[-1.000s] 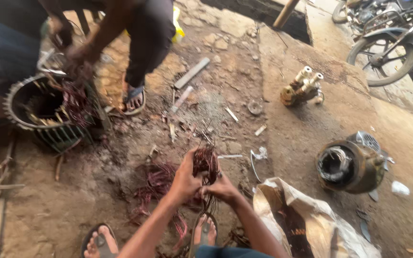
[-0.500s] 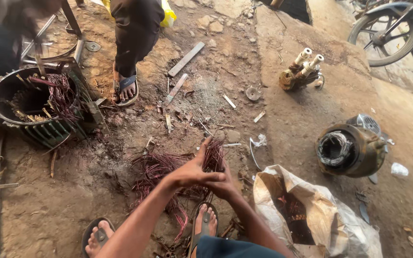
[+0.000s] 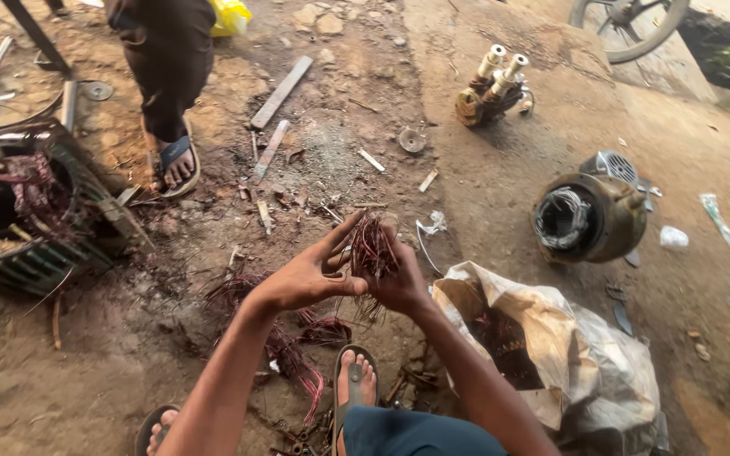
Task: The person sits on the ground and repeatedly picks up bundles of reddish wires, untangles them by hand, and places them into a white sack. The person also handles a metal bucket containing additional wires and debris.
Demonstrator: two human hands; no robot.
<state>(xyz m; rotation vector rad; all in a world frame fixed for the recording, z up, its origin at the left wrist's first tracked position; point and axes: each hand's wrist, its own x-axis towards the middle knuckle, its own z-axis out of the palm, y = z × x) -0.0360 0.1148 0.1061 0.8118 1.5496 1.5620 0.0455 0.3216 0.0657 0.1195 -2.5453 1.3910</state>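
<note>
Since half a second ago both hands have lifted slightly with the wire bundle [image 3: 373, 247], and the left hand [image 3: 310, 277] now spreads its fingers over it instead of lying flat.

Taking the bundle as the landmark: the dirt ground [image 3: 509, 160] lies all around it. Far to its left sits a ribbed stator [image 3: 23, 228] stuffed with reddish windings. Just right and below it lies an open sack [image 3: 551, 338] with more wire inside. Farther right stands a round motor housing [image 3: 589, 215]. Up and left of it stands another person's sandalled foot [image 3: 175, 160]. Below and left of it, loose copper wire [image 3: 276, 329] sprawls on the ground.

The right hand [image 3: 399, 283] is closed around the bundle's lower end, holding it upright. The left hand is open, thumb and fingers apart, its fingertips touching the bundle's side.
</note>
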